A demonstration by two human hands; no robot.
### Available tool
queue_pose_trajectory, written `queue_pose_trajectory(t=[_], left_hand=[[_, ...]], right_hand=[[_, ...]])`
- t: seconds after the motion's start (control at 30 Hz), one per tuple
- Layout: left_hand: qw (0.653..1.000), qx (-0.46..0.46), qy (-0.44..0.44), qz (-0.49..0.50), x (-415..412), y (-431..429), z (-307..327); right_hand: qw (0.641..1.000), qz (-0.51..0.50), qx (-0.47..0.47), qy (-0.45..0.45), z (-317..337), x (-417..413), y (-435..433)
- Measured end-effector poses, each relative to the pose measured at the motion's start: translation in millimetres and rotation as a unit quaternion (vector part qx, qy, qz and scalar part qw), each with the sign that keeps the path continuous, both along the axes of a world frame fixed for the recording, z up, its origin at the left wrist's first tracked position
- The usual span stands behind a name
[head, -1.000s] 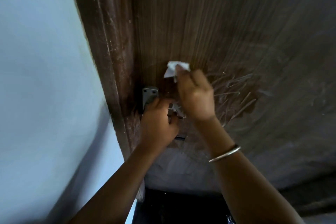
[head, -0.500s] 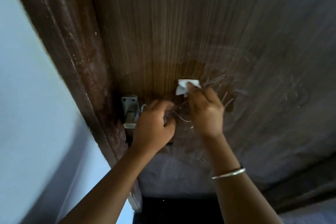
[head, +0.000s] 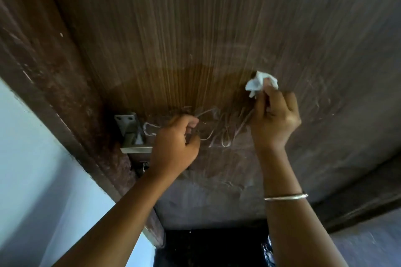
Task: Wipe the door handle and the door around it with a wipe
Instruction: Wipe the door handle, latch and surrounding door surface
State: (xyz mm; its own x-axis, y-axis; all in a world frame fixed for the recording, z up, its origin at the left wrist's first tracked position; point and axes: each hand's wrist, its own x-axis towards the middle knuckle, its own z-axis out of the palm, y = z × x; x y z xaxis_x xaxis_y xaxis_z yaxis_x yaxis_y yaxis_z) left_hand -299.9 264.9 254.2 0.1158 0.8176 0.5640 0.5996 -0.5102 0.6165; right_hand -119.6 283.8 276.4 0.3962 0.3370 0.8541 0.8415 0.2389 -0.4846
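A brown wood-grain door (head: pixel 195 39) fills the view, streaked with white scratches around the handle area. My left hand (head: pixel 175 147) is closed around the door handle, which it hides. A grey metal latch bracket (head: pixel 132 134) sits on the door's edge just left of that hand. My right hand (head: pixel 273 119) presses a crumpled white wipe (head: pixel 257 85) against the door, up and to the right of the handle. A darker, damp-looking patch (head: pixel 184 86) spreads over the wood above the handle.
The dark brown door frame (head: pixel 50 76) runs diagonally on the left, with a pale blue wall (head: pixel 32 180) beyond it. A thin metal bangle (head: pixel 285 197) sits on my right wrist. Below the door a dark gap (head: pixel 212 247) shows.
My right hand has moved the wipe up and to the right across the door, away from the handle. My left hand stays on the handle. The view has drawn closer.
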Motion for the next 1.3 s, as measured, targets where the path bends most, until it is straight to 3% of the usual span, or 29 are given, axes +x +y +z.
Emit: queue_pose_trajectory(t=[0.1, 0.17, 0.33, 0.47, 0.53, 0.67, 0.73, 0.87, 1.0, 1.07, 1.13, 1.23, 1.3], left_hand=[[1.0, -0.012, 0.007, -0.011, 14, 2, 1], [0.999, -0.006, 0.019, -0.027, 18, 2, 0], [1.0, -0.011, 0.013, -0.01, 13, 4, -5], [1.0, -0.017, 0.017, -0.014, 24, 5, -1], [1.0, -0.002, 0.026, -0.013, 24, 5, 0], [1.0, -0.014, 0.014, 0.021, 15, 6, -2], [0.999, -0.029, -0.005, 0.03, 18, 6, -3], [0.999, -0.018, -0.005, 0.036, 18, 5, -3], [0.997, 0.007, -0.003, 0.074, -4, 4, -5], [0.995, 0.005, -0.016, 0.094, -7, 3, -5], [0.995, 0.011, -0.008, 0.097, -6, 2, -5], [0.995, 0.01, 0.006, 0.103, -14, -1, -4], [0.993, 0.002, 0.004, 0.117, -27, -4, -5]], right_hand=[[0.994, 0.076, -0.033, -0.075, -13, -16, -3], [0.989, 0.102, -0.073, -0.077, -21, -11, -12], [1.0, -0.012, 0.005, 0.014, 1, 21, 1], [0.988, 0.113, -0.045, -0.097, -18, -9, -4], [0.989, 0.128, -0.067, -0.039, -28, 2, -11], [1.0, 0.018, -0.003, 0.011, -5, 21, -1], [0.998, 0.056, 0.006, -0.039, 3, -5, 7], [0.982, 0.15, -0.062, -0.097, -6, -37, 3], [0.997, 0.073, 0.012, -0.014, 16, -9, 5], [0.989, 0.144, 0.005, 0.034, 23, -25, 13], [0.975, 0.222, -0.03, 0.006, 23, -63, 15], [0.95, 0.279, -0.064, -0.124, 6, -89, 5], [0.956, 0.264, -0.071, -0.101, -7, -66, 5]])
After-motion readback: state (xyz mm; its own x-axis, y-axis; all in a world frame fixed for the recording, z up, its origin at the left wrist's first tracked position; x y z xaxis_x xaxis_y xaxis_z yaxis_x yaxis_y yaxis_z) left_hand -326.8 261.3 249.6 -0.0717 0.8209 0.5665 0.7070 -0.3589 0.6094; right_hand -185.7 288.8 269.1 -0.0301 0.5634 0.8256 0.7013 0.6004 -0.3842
